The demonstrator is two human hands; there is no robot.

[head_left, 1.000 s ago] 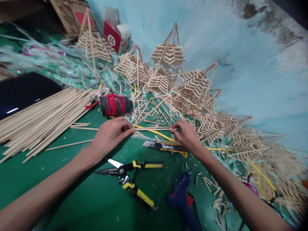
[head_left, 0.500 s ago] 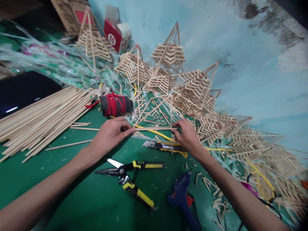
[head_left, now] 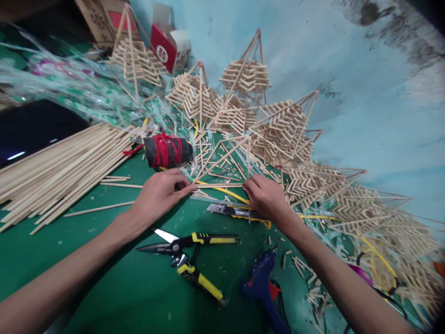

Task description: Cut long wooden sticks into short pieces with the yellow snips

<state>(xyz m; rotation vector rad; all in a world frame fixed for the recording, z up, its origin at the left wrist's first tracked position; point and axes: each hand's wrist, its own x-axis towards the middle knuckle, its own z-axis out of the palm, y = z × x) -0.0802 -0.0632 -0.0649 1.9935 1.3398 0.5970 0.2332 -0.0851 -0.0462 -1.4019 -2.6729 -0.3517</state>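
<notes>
A thin wooden stick frame [head_left: 221, 163] with joined slanting sticks stands on the green table [head_left: 118, 278]. My left hand [head_left: 166, 189] pinches the left end of its near horizontal sticks. At the other end, my right hand [head_left: 266, 195] has its thumb and fingers closed on the same sticks, hiding the corner. Just in front of my hands lies a utility knife [head_left: 239, 212] with its blade out. Nearer to me are spread shears [head_left: 187, 250] with yellow and black handles. A blue glue gun [head_left: 260, 283] rests right of the shears.
Long wooden sticks [head_left: 66, 171] are piled at the left beside a dark flat panel [head_left: 38, 130]. Red string wraps a black spool [head_left: 168, 150]. Finished-looking stick lanterns [head_left: 283, 123] line the blue wall [head_left: 333, 55]. Cut stick pieces [head_left: 314, 297] litter the right side.
My right hand has shifted slightly left and closed its fingers over the right end of the sticks. My left hand keeps its place.
</notes>
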